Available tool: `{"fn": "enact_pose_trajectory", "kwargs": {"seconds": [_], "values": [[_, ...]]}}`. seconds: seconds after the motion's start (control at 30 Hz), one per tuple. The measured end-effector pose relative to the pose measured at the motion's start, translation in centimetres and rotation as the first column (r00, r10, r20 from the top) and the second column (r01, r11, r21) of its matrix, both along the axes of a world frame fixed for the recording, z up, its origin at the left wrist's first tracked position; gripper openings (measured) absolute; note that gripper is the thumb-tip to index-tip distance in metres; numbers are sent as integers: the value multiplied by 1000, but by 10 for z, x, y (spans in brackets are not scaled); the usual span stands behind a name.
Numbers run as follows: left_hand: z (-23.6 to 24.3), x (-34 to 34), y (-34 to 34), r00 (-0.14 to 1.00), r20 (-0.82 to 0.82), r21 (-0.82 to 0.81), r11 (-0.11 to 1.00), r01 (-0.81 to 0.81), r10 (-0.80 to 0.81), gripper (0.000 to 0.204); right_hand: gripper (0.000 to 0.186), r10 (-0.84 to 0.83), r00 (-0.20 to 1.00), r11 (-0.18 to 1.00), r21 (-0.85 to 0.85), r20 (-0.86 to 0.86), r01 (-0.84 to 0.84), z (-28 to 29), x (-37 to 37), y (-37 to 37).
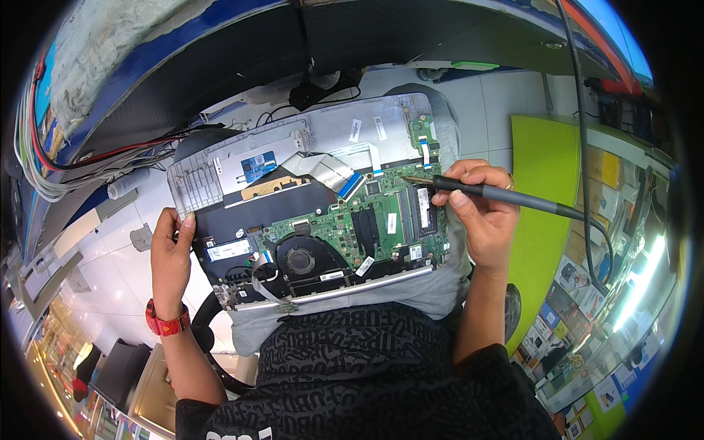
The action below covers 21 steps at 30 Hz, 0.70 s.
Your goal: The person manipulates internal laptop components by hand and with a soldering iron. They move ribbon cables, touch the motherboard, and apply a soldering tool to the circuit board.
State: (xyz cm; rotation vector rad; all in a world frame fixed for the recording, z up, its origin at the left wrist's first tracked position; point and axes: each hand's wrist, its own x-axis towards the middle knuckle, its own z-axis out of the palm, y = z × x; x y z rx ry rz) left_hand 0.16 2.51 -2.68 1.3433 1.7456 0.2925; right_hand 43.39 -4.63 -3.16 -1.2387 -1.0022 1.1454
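Observation:
An opened laptop base (253, 205) lies across my lap, its inside facing up. The green motherboard (330, 231) shows, with a round black fan (296, 259) near the front edge and a loose white-and-blue ribbon cable (337, 176) folded over the middle. My left hand (173, 238) grips the laptop's left edge between thumb and fingers. In my right hand (480, 209) is a soldering iron (484, 192), black and grey, held like a pen. Its thin tip points left, at or just above the board's upper right part; contact cannot be made out.
A dark counter (411, 37) edge runs along the far side. Bundled wires (37, 161) hang at the left. A black cord (584, 147) drops from above on the right, beside a green-edged glass case (539, 198). A chair (121, 378) stands low at the left.

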Motion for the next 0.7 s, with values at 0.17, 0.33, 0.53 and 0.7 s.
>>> {"fn": "enact_pose_trajectory", "kwargs": {"seconds": [0.17,0.33,0.53,0.7], "values": [[0,0,0,1000,3,-1,1000,-2,2,29,25,1,1000,1000,5,1,-1,-1,0,0],[0,0,0,1000,-20,-8,1000,-8,8,29,24,5,1000,1000,10,-15,-5,0,1,0],[-1,0,0,1000,6,0,1000,-5,5,28,24,17,1000,1000,6,-3,-17,2,2,-1],[0,0,0,1000,-12,14,1000,17,-17,28,24,21,1000,1000,-3,11,-21,2,2,0]]}}
